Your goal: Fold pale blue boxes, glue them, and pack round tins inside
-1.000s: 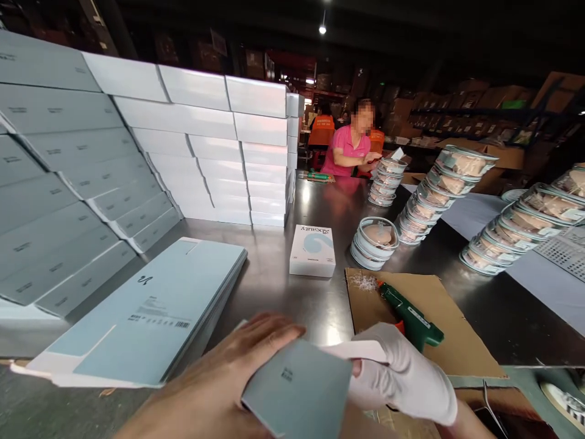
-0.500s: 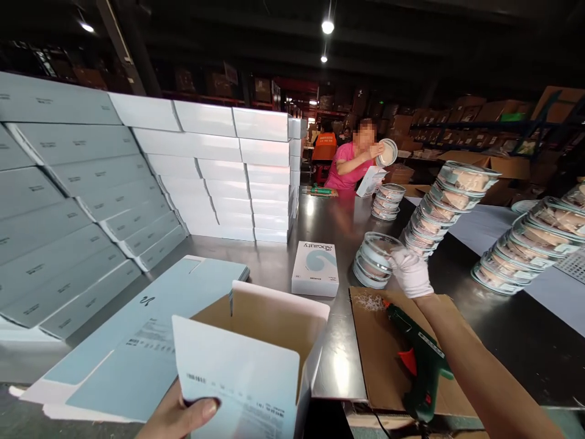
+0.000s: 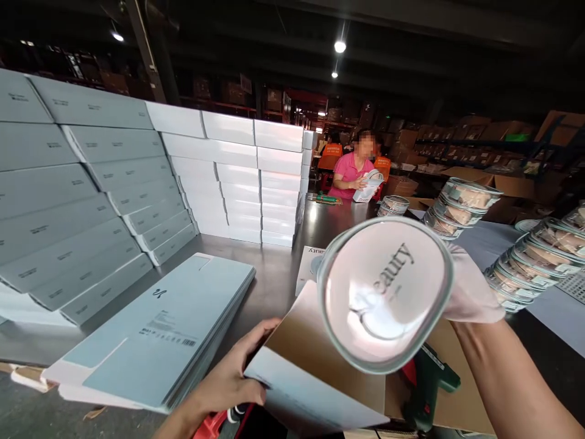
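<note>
My left hand (image 3: 231, 375) is closed round the side of a light-blue carton (image 3: 311, 387), tilted with its open top toward the right. In my right hand (image 3: 473, 289), which wears a white glove, is a round clear container (image 3: 388, 305) with "beauty" lettering on its face. It is tipped toward me over the carton's opening and hides part of it. The fingers of my right hand are mostly hidden behind the container. A green glue gun (image 3: 432, 390) lies below my right wrist on a cardboard sheet (image 3: 461, 372).
Flat blue cartons (image 3: 150, 335) are piled at the left, before a wall of stacked white boxes (image 3: 228, 183). Stacks of clear containers (image 3: 539, 256) stand at the right. A closed box (image 3: 306, 262) sits behind the container. Across the table, a person in pink (image 3: 350, 171) holds a box.
My right hand has lifted a container from the table and brought it toward me over the carton. My left hand has tilted the carton and shifted right. The view has turned slightly left.
</note>
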`<state>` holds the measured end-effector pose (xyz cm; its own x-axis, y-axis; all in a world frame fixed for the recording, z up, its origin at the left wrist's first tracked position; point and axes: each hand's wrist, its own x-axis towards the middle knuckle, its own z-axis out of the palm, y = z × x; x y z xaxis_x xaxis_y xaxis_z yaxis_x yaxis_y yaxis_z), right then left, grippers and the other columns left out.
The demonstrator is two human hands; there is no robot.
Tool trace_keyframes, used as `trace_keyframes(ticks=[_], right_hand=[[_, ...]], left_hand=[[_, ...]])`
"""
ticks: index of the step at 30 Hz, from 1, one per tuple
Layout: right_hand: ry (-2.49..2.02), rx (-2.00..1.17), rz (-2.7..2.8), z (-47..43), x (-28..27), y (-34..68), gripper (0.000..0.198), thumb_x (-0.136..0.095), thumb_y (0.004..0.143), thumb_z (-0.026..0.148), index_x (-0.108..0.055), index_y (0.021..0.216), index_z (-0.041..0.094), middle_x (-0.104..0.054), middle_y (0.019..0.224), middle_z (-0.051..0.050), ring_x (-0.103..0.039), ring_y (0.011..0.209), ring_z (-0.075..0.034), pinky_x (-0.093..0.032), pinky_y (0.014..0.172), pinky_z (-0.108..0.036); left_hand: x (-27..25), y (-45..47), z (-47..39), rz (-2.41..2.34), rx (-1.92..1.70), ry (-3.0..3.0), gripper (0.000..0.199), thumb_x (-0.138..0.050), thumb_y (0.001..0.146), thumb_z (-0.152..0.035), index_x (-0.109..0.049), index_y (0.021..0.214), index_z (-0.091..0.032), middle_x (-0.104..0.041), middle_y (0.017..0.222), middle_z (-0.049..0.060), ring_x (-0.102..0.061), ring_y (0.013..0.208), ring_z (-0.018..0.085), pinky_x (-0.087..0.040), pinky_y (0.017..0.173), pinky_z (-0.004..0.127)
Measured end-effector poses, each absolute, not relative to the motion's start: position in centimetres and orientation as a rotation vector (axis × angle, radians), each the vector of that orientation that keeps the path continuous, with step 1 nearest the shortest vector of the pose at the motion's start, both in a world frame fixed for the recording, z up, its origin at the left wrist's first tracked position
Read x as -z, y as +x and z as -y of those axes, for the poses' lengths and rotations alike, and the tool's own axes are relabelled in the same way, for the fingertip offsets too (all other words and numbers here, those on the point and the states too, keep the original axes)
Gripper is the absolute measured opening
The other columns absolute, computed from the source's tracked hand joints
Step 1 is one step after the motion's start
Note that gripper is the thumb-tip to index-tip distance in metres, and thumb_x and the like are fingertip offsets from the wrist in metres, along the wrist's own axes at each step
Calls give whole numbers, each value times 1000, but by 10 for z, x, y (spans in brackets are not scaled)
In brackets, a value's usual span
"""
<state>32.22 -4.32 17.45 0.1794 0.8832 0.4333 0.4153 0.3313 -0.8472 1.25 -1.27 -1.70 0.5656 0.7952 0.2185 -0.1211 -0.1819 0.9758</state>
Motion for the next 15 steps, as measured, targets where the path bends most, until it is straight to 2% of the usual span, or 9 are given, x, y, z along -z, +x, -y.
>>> trace_keyframes(ticks=[2,4,6,7,9,11,13,15], right_hand=[[-1249,-560,1483,51,-175,301,28,-81,80,48,-69,73,24,-71,68,-1,-66,60,-19,-57,57,-30],[-1184,-485,1625,63,-159,285,19,-75,87,41,-71,80,24,-71,72,1,-65,63,-16,-55,59,-26],[-1114,-283,1713,75,-129,276,7,-70,93,33,-71,97,27,-74,91,0,-70,83,-15,-56,77,-25],[-1094,-198,1682,82,-112,273,9,-69,95,31,-68,104,29,-73,103,0,-69,97,-15,-54,89,-25],[-1056,-143,1519,94,-76,271,16,-66,98,35,-61,113,32,-66,125,-1,-64,121,-16,-46,107,-25],[-1078,-238,1456,105,-43,269,30,-60,99,48,-57,125,33,-58,143,-5,-56,137,-21,-44,114,-31],[-1143,-330,1565,112,-19,264,57,-54,98,60,-48,146,32,-47,159,-9,-46,148,-30,-43,118,-43],[-1196,-337,1684,116,-3,255,67,-48,97,67,-45,154,32,-38,166,-9,-38,152,-36,-39,121,-51]], left_hand=[[23,18,12,-631,-949,1537,109,-75,53,-90,-62,138,-23,-70,124,12,-64,113,38,-51,102,46],[34,22,15,-688,-990,1508,109,-72,57,-91,-58,140,-22,-70,123,12,-65,109,36,-54,96,44],[48,23,20,-743,-1018,1482,108,-72,60,-90,-56,142,-21,-72,115,12,-68,100,34,-57,89,43],[55,22,22,-772,-1032,1469,107,-72,62,-89,-55,142,-20,-73,111,11,-70,97,34,-59,86,44],[67,19,28,-834,-1068,1441,102,-73,67,-84,-53,143,-19,-73,111,12,-70,101,35,-59,89,46],[73,16,32,-871,-1132,1428,95,-74,75,-74,-47,147,-19,-66,130,17,-66,118,38,-56,99,48],[71,13,36,-820,-1212,1513,79,-73,85,-59,-48,148,-20,-51,151,19,-53,137,39,-50,108,48],[64,12,38,-705,-1290,1662,58,-71,91,-48,-57,140,-21,-39,163,18,-40,149,40,-46,113,50]])
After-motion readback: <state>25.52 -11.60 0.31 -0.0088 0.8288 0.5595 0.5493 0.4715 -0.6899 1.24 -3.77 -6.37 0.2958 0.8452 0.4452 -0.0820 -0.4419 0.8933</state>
